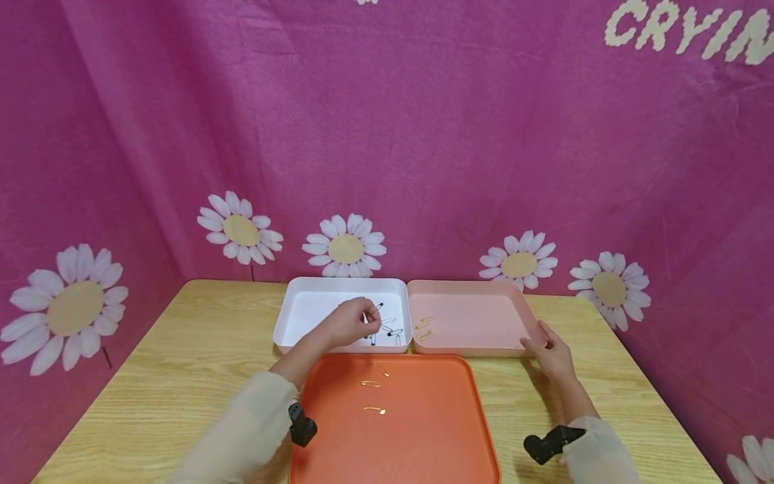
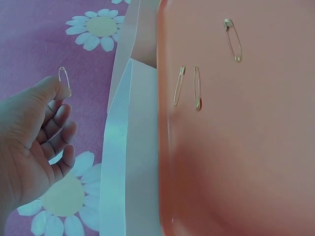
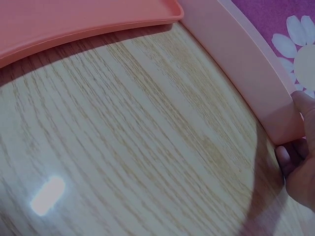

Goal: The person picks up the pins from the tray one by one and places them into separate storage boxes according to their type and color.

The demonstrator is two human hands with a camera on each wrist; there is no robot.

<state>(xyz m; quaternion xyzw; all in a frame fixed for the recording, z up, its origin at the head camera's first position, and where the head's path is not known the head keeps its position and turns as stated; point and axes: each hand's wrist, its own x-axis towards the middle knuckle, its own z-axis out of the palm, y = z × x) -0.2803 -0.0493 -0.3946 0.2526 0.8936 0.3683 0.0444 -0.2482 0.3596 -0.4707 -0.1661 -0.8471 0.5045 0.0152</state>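
My left hand (image 1: 351, 323) is above the right part of a white tray (image 1: 308, 299), thumb and fingertips pinching a small safety pin (image 2: 62, 69) whose looped end sticks up. Several dark and silvery safety pins (image 1: 394, 332) lie in that tray below the hand. My right hand (image 1: 553, 355) grips the near right corner of a pink tray (image 1: 478, 312), thumb on the wall and fingers low at its outside. Toward the pink tray's left side are several gold safety pins (image 1: 425, 335). Three gold safety pins (image 1: 374, 410) lie spread on an orange tray (image 1: 435, 423) in front.
The white and pink trays stand side by side at the back of a wooden table (image 1: 224, 336), with the orange tray close before them. Behind the table hangs a magenta cloth (image 1: 423, 134) with daisies. Each sleeve carries a black wrist camera (image 1: 301, 425).
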